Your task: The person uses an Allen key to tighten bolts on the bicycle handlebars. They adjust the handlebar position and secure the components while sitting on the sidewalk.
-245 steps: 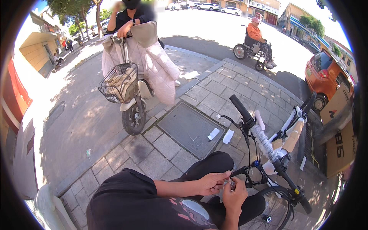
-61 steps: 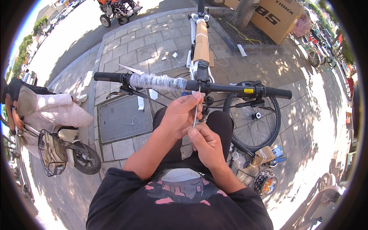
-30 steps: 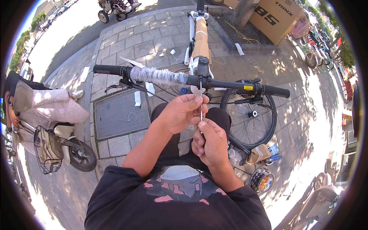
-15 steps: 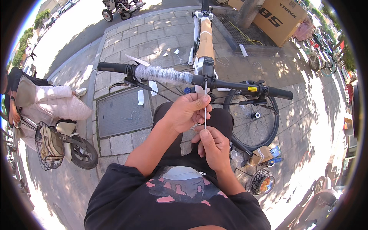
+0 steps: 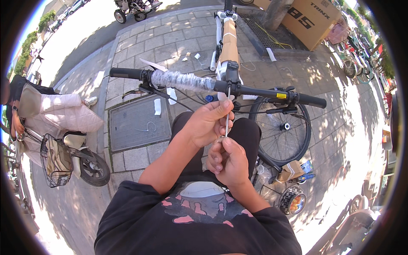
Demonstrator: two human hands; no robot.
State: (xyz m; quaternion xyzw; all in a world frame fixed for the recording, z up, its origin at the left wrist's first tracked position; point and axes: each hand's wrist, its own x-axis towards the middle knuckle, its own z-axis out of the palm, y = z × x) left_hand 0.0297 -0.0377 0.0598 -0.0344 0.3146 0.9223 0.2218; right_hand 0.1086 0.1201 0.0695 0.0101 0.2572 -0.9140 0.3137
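Observation:
A long, thin metal hex key (image 5: pixel 229 94) runs from the bolt area of the black bicycle stem (image 5: pixel 231 73) back toward me. My left hand (image 5: pixel 209 122) is closed around its shaft just below the handlebar (image 5: pixel 250 91), thumb on top. At the near end, my right hand (image 5: pixel 230 159) pinches the key between thumb and fingers, its other fingers curled. The handlebar lies crosswise, its left half wrapped in clear plastic (image 5: pixel 180 80). Beyond the stem stretches the bike frame, partly covered by brown cardboard (image 5: pixel 229 40). Where the key's tip meets the bolt is too small to tell.
A loose wheel (image 5: pixel 284 127) rests at the right of my knees, near a small cardboard box (image 5: pixel 291 171) and a patterned round container (image 5: pixel 293 199). At the left are a person beside a scooter (image 5: pixel 87 163). A large carton (image 5: pixel 312 23) leans near a post.
My right hand has turned and moved up the key toward my left hand, its fingers now curled in. The left hand stays nearly in place on the shaft.

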